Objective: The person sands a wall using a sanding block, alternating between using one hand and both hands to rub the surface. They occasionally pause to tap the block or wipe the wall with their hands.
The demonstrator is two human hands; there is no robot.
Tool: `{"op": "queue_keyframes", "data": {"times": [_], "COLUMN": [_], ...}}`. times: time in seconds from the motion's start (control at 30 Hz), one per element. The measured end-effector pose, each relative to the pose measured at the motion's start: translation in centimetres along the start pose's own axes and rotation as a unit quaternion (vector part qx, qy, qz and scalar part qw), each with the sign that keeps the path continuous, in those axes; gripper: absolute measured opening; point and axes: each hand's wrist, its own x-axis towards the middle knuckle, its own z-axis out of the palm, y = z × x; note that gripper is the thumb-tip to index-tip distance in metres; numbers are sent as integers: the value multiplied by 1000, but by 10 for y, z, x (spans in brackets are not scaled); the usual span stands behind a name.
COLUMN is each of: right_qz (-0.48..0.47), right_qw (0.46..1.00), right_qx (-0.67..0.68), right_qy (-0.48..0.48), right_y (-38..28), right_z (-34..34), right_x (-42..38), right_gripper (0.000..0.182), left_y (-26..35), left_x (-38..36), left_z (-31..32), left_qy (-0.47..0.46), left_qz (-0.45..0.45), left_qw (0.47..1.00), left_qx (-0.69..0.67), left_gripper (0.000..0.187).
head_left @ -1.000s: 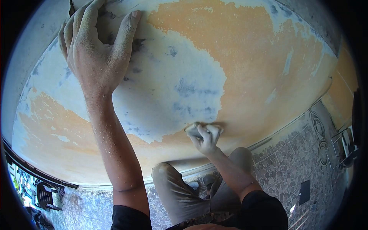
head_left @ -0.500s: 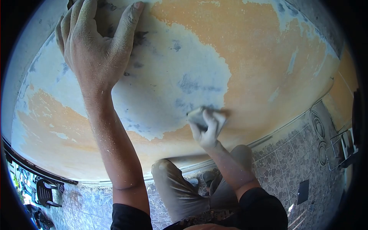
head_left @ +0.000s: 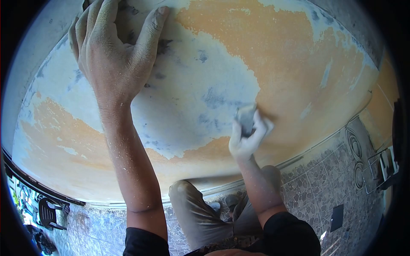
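Observation:
A wall [head_left: 294, 81] with orange paint and a large whitish bare patch, marked by grey smudges, fills most of the view. My left hand [head_left: 113, 55], coated in dust, rests against it at the upper left, fingers stretched and thumb apart; the fingertips are partly cut off by the frame's top. My right hand [head_left: 251, 138], also dusty, grips a grey sanding block [head_left: 246, 119] and holds it on the wall at the right border of the bare patch. Motion blurs this hand and the block slightly.
My bent knees [head_left: 188, 200] are close below the wall. Patterned stone tiles [head_left: 307, 192] cover the floor. A dark flat rectangle [head_left: 337, 218] lies there on the right, coiled hose [head_left: 353, 141] lies farther off, and a dark plastic chair [head_left: 49, 213] stands at lower left.
My right hand has moved right and slightly up with the sanding block, which is now turned more upright. My left hand stays on the wall, appearing slightly farther right and lower.

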Motion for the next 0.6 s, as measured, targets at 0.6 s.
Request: {"op": "queue_keyframes", "data": {"times": [0.6], "right_qz": [-68], "right_qw": [997], "right_qx": [20], "right_qy": [-10], "right_y": [-36], "right_z": [21], "right_x": [6], "right_gripper": [65], "left_y": [2], "left_x": [2], "left_z": [0], "left_qy": [3], "left_qz": [12], "left_qw": [1000], "left_qx": [-6], "left_gripper": [61]}}
